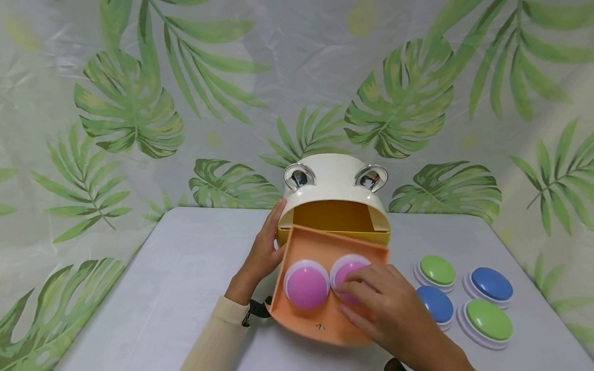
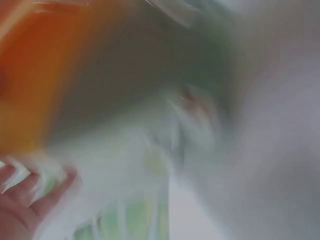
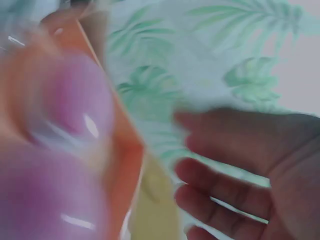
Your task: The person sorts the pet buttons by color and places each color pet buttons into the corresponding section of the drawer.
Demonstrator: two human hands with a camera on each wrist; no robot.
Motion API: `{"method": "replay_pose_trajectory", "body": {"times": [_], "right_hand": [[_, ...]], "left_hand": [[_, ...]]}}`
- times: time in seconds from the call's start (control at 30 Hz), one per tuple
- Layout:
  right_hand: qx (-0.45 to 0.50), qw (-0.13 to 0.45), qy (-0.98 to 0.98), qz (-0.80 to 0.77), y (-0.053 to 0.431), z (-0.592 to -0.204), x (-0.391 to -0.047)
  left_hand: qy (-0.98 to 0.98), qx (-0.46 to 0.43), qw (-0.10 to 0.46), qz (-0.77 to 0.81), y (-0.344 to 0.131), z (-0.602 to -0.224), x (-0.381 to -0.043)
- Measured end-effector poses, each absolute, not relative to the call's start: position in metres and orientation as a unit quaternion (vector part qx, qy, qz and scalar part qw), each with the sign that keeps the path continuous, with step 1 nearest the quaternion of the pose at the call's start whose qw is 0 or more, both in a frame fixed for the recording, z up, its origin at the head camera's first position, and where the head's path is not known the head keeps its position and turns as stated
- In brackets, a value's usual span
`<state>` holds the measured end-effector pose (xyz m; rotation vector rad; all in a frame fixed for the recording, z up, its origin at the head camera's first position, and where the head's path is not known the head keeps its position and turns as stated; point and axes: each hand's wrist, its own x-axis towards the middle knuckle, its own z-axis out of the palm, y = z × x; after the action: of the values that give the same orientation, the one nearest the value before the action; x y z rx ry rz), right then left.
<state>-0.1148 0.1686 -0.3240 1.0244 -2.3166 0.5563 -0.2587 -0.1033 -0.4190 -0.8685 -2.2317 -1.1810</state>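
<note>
A white animal-shaped box [image 1: 331,172] with silver-rimmed eyes stands on the table, its wide mouth showing a yellow inside [image 1: 333,216]. My left hand [image 1: 263,250] rests along the box's left side, its thumb near an orange tray [image 1: 325,330]. This tray slopes down in front of the mouth and carries two pink domes with white rims, a left one [image 1: 307,286] and a right one [image 1: 345,268]. Over the right dome is my right hand [image 1: 387,296], partly covering it. In the right wrist view its fingers [image 3: 225,195] are loosely bent with nothing between them. The left wrist view is blurred.
To the right of the tray lie two green domes [image 1: 438,270] [image 1: 489,319] and two blue domes [image 1: 491,283] [image 1: 436,304], all with white rims. A white-covered table [image 1: 195,257] is under everything. Leaf-patterned cloth [image 1: 223,103] hangs behind it.
</note>
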Motion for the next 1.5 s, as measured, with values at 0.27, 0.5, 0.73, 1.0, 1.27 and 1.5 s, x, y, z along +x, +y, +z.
{"method": "replay_pose_trajectory", "body": {"times": [0.27, 0.5, 0.73, 1.0, 1.27, 1.5], "right_hand": [[0.342, 0.257, -0.886, 0.181, 0.17, -0.342, -0.141], [0.334, 0.241, -0.893, 0.183, 0.17, -0.341, -0.144], [0.327, 0.234, -0.896, 0.187, 0.17, -0.34, -0.144], [0.328, 0.231, -0.896, 0.192, 0.169, -0.34, -0.144], [0.33, 0.233, -0.892, 0.204, 0.17, -0.341, -0.143], [0.325, 0.233, -0.891, 0.214, 0.171, -0.342, -0.144]], "left_hand": [[-0.812, -0.312, 0.232, -0.436, -0.098, -0.414, -0.26], [-0.81, -0.311, 0.232, -0.44, -0.099, -0.41, -0.261], [-0.809, -0.308, 0.231, -0.443, -0.1, -0.411, -0.26], [-0.807, -0.309, 0.232, -0.446, -0.1, -0.412, -0.259], [-0.812, -0.302, 0.223, -0.447, -0.102, -0.415, -0.257], [-0.816, -0.301, 0.22, -0.442, -0.101, -0.416, -0.256]]}}
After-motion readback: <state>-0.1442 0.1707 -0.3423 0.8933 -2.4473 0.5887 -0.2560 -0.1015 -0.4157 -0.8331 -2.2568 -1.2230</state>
